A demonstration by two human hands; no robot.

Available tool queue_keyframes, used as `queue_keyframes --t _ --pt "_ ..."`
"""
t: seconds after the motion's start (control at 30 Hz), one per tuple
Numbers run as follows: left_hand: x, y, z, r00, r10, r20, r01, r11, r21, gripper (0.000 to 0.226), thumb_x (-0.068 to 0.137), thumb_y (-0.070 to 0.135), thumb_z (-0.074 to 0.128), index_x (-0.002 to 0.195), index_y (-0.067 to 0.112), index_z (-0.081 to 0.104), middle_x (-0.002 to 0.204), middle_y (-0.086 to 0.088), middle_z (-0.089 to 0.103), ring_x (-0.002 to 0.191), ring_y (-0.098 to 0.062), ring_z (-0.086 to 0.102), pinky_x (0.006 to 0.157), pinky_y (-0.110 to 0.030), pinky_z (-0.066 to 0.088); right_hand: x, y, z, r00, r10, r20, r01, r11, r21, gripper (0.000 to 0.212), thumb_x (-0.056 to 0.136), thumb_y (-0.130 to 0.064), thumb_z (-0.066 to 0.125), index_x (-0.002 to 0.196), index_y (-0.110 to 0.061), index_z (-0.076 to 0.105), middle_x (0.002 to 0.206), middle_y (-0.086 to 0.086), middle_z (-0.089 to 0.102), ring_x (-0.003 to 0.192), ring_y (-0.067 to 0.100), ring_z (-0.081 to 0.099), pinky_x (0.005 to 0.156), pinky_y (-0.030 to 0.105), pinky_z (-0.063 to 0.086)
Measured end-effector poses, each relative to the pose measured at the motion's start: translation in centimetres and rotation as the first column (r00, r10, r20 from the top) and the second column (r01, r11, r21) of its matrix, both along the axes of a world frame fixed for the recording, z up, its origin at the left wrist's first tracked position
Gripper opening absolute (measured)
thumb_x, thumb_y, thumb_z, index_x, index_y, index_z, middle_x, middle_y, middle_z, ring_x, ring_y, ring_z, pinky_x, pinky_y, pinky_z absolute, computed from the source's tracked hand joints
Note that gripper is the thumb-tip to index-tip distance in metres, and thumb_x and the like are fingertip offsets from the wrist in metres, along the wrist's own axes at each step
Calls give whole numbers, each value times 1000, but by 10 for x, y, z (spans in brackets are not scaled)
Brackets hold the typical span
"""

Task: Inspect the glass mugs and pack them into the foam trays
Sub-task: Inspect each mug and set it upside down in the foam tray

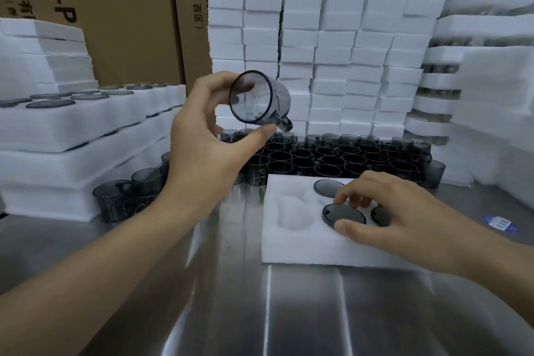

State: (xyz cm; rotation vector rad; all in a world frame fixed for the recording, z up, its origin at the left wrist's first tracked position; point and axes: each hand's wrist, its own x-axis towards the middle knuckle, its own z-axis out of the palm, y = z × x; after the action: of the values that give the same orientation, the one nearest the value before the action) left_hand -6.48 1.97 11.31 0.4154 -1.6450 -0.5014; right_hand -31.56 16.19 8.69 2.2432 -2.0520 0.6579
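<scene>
Nearest is the bare steel counter (289, 312) w/ glare streaks. Just beyond, right of centre, the foam tray (303, 248) lies flat on it. The empty pockets (294, 211) are on its left side & dark mug bases show on its right side. The right hand (398, 211) is over those, thumb on the near edge & fingertips on the far edge of the near-middle mug (344, 212), pinching it as it sits base-up in its pocket. Can't tell if it's fully seated. A far seated mug (328, 187) sits toward the tray's far edge; a third is partly hidden under the hand.

Higher & left of centre, the left hand (202, 136) grips the raised mug (257, 98) btwn thumb & fingers, well above the counter, tipped on its side w/ mouth toward the camera & handle low on the right. Prob the inspect step; this tray looks roughly midway.

Behind, the loose mugs (332, 156) stand rim-up in tight rows on the counter, w/ a few more mugs (127, 191) to the left. Filled trays (72, 130) are stacked far left; foam blocks (318, 37) & cardboard boxes (115, 9) are at the back.

Risks:
- The raised mug hangs right above the loose mugs. The glass is smooth & the hold is on the wall only, so a slip means glass on glass, chips or breakage.
- Attention is split btwn two hands, so a flaw may get missed.
- Forcing the near-middle mug in crooked could tear the foam or jam its handle.
- The light tray may skid on the slick steel
</scene>
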Motion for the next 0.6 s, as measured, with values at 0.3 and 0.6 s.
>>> queue_keyframes --t 0.3,0.6 --pt "5 -2 19 733 -476 -486 659 319 682 53 78 65 80 105 20 87 120 8 78 88 -8 68 72 -24 42 1 -1 0 1000 -6 -8 6 1000 4 44 81 -86 48 108 -55 61 116 -31 52 112 -2 54 91 30 50" --pt "3 -5 11 717 -467 -518 659 212 721 64 82 74 75 105 16 87 125 7 79 75 -7 67 67 -23 41 3 -1 1 1000 -3 -16 3 1000 -11 45 80 -85 48 107 -53 62 115 -31 52 111 -2 54 91 30 49"
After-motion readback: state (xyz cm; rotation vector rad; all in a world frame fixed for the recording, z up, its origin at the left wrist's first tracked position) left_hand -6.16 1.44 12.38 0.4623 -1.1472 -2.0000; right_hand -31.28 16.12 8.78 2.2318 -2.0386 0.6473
